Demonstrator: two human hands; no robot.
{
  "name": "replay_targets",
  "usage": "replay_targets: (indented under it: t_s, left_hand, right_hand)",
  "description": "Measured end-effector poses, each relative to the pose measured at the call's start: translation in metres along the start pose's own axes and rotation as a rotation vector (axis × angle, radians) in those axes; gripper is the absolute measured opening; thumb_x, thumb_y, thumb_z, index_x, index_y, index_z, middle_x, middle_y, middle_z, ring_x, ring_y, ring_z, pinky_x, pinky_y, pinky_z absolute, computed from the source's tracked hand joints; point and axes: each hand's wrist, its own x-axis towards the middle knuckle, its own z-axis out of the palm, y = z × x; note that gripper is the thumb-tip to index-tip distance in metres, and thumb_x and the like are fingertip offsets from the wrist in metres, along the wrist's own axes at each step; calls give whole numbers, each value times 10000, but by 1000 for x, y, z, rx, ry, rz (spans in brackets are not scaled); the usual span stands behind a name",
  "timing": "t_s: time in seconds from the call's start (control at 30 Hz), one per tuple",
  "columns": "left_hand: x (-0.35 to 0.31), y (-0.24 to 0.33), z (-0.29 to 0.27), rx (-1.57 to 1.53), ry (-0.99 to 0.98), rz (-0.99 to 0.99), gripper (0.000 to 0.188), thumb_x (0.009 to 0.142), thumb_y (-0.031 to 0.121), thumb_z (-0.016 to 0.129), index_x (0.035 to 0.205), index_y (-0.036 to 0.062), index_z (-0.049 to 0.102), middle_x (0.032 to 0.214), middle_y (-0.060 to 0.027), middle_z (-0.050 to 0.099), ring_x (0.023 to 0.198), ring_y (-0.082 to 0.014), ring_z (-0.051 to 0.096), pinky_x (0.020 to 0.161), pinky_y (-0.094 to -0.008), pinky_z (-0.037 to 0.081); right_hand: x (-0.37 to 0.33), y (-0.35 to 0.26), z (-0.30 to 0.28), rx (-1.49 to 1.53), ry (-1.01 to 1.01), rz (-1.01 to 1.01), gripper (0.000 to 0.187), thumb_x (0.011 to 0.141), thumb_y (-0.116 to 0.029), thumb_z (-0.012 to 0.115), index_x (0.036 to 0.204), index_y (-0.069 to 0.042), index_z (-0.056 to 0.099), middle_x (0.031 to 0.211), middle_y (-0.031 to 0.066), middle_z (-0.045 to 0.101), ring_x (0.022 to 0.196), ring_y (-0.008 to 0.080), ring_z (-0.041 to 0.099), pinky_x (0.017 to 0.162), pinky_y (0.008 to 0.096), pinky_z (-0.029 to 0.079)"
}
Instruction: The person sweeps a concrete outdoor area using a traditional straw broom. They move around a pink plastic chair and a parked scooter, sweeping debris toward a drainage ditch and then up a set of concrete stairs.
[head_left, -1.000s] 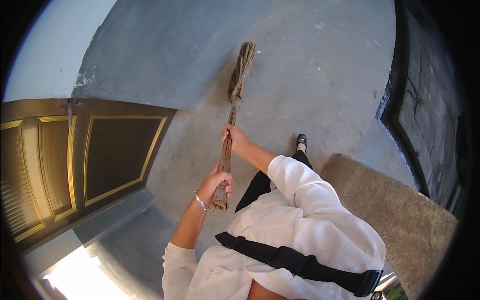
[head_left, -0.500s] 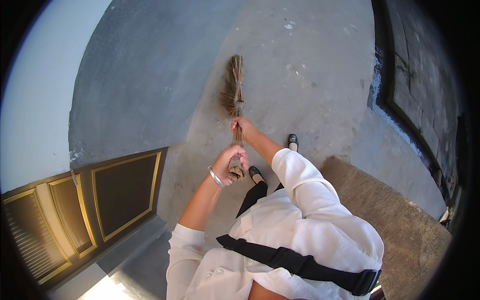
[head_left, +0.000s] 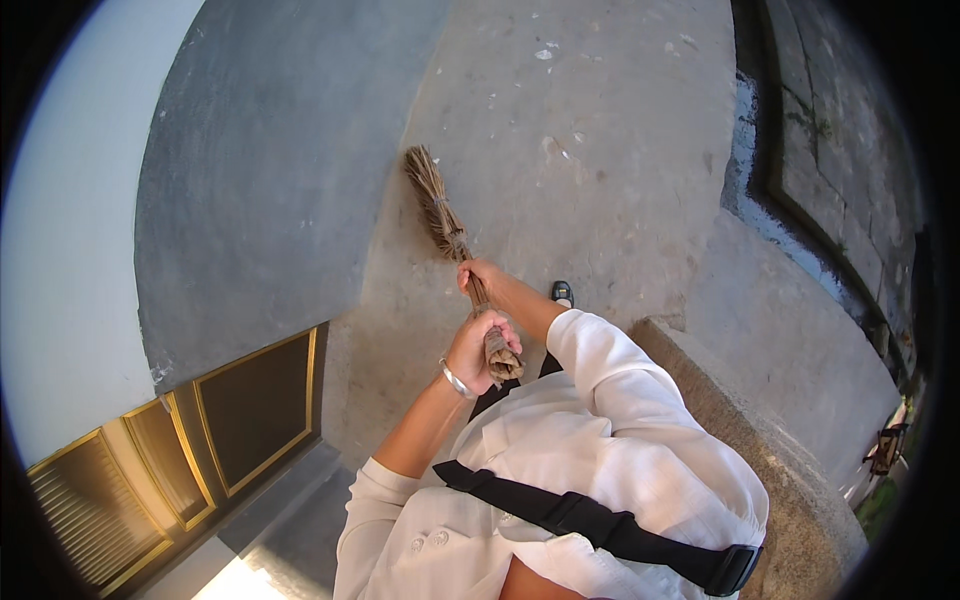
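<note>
A straw broom point(head_left: 431, 195) slants from its handle end near my body up and left to its bristles, which reach the concrete floor by the base of the grey wall. My left hand point(head_left: 481, 345), with a silver bangle at the wrist, is wrapped round the thick top end of the handle. Farther down the handle, just above the bristle head, my right hand point(head_left: 478, 276) grips it too. Both hands are closed on the broom.
A grey-painted wall point(head_left: 270, 170) rises on the left, with a gold-trimmed dark door point(head_left: 258, 408) below it. Concrete floor point(head_left: 620, 180) carries several pale scraps point(head_left: 543, 55). A rough stone block point(head_left: 740, 420) stands at my right. Beyond lies a dark channel point(head_left: 765, 150).
The broom's bristles have swung left toward the wall, while its handle end has shifted right. Both hands have moved slightly with it, and the view has shifted.
</note>
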Motion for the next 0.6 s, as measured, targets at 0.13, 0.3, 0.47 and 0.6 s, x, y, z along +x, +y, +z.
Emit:
replay_targets:
  t_s: [0.13,0.3,0.47,0.6]
  left_hand:
    - [30,-20,55,76,-120,-89,114,776,127,518,699,65,463,624,-28,482,580,-156,494,581,-275,449]
    - [35,-50,113,102,-288,-195,111,793,113,492,694,77,456,635,-17,475,592,-129,488,600,-272,448]
    - [81,-48,124,-60,-445,-321,150,816,123,465,683,78,411,613,12,404,557,-57,433,539,-203,406]
    - [119,-41,83,-336,-611,-407,124,823,108,435,717,60,395,628,-3,394,499,-58,414,454,-195,402]
  right_hand:
    - [-52,-55,-39,147,-15,82,143,822,-29,415,686,-35,370,518,32,397,402,114,397,370,240,373]
    - [-134,-116,-72,129,115,-98,146,818,-20,427,691,-43,359,523,24,383,404,104,389,353,225,367]
    - [-155,-202,-108,-386,268,-569,61,773,24,443,740,-10,404,523,73,441,382,162,428,332,277,375]
    - [-171,-201,-43,-537,592,-858,93,749,42,449,820,5,403,508,94,452,377,203,454,329,319,376]
